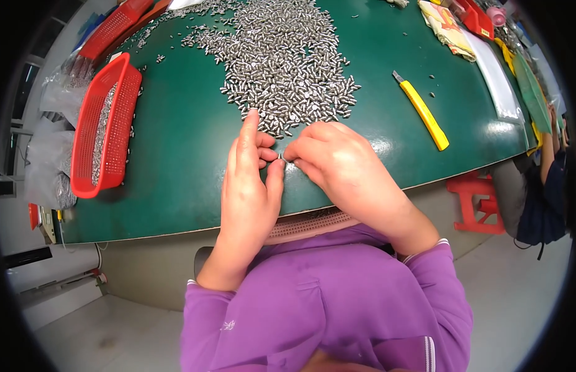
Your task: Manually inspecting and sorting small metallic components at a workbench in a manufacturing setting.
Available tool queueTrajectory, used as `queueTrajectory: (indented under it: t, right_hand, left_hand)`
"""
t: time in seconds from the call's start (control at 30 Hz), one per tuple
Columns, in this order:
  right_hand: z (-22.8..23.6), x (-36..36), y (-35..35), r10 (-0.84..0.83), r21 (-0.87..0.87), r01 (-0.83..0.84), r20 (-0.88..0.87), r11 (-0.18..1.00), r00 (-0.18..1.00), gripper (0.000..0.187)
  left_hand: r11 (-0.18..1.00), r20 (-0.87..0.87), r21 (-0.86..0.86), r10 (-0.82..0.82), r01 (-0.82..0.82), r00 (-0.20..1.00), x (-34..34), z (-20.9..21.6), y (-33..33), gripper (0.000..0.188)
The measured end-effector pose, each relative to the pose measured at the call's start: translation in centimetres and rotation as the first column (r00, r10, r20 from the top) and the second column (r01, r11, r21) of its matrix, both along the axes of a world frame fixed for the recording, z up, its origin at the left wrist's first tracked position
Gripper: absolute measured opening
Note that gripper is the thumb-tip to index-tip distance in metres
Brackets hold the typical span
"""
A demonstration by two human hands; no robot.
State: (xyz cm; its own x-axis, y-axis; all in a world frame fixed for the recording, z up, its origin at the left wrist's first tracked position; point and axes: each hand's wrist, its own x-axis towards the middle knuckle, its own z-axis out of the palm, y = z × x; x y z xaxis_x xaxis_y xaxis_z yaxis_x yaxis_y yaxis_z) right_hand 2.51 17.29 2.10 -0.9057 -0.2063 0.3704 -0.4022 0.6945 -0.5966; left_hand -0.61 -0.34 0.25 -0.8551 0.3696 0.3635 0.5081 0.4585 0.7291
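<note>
A small silvery metal piece [280, 157] sits between the fingertips of both hands, just above the green table. My left hand [248, 170] has its index finger stretched toward the pile, while the thumb and curled fingers close at the piece. From the other side, my right hand [337, 158] is closed in a pinch at the same piece; its fingertips are partly hidden. Directly beyond the hands spreads a large heap of small pointed metal parts [288, 68]. The left index fingertip reaches the near edge of this heap.
A red perforated basket [132, 118] holding metal pieces stands at left. A yellow utility knife [423, 115] lies right of the heap. Cloth [446, 28] and a red bin [473, 18] are at far right. Below the table's right edge is a red stool [474, 201], near another person [545, 198].
</note>
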Motion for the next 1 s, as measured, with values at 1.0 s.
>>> queueTrajectory:
  t: [1.0]
  right_hand:
    - [-0.7, 0.7, -0.5, -0.089, -0.089, 0.084, -0.054, 0.992, 0.995, 0.018]
  left_hand:
    - [0.995, 0.218, 0.009, -0.102, 0.102, 0.971, -0.2, 1.3, -0.4, 0.057]
